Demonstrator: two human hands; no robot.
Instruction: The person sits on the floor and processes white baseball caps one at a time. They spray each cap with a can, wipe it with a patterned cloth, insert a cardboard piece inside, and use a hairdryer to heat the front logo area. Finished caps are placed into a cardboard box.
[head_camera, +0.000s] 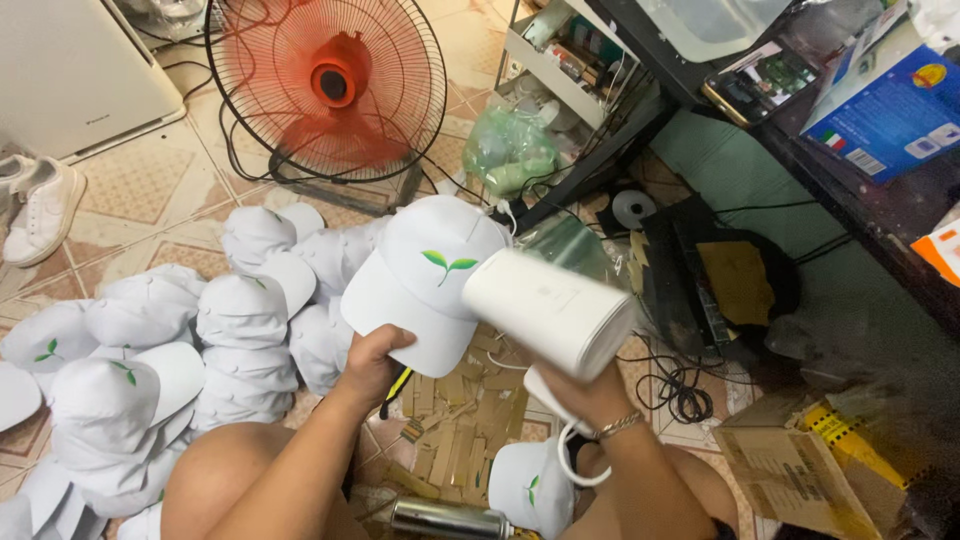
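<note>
White fabric fills the middle of the view: the left hand (372, 357) grips a white cap (425, 280) by the edge of its brim, fingers curled over the top and thumb underneath, holding it up above the floor with its crown tipped away toward the fan. A small green leaf mark sits on the front panel of the cap. The right hand (588, 392), a thin bracelet on its wrist, is closed around the handle of a white handheld blower (550, 312), perhaps a hair dryer or steamer; its barrel is blurred, and its wide end sits just beside the cap's front, whether touching or not cannot be told. A white cord loops down from the handle beside the wrist.

To the left, a pile of matching white caps (170, 360) lies stacked on the tiled floor. Another white cap (530, 485) rests between the person's knees, next to a metal can (445, 520) lying on its side. Strips of brown cardboard (460, 430) are scattered beneath the hands. A red standing fan (330, 85) sits beyond the held cap, and an open cardboard box (800, 470) lies at the right.
</note>
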